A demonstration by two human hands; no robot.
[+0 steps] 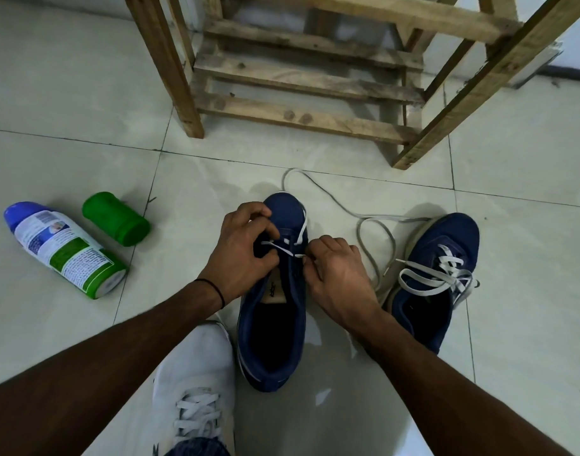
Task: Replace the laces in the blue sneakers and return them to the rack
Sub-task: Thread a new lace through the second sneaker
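1. Looking down through the head camera, I see a pale tiled floor (68,93) filling most of the view, with everything else resting on it.
2. A bare wooden rack (302,77) stands at the top, its slats holding no shoes (both blue sneakers are on the floor in front of it).
3. A white sneaker (196,373), worn on the person's foot, sits at the bottom, just left of the shoe being worked on.
4. The near blue sneaker (272,340) lies at centre, toe toward the rack, with a white lace (282,246) through only its lowest eyelets.
5. The far blue sneaker (428,311) stands to the right, tilted, already laced in white with the ends loose.
6. A spray can (65,248) lies on its side at left.
7. The left hand (242,255) has its fingers curled on the left eyelet edge of the near blue sneaker.
8. The right hand (338,278) pinches the white lace at the right eyelets.
9. A green cap (116,218) lies beside the spray can.
10. A loose grey lace (331,195) trails between the two blue sneakers.
11. A black wristband (213,287) circles the left wrist.
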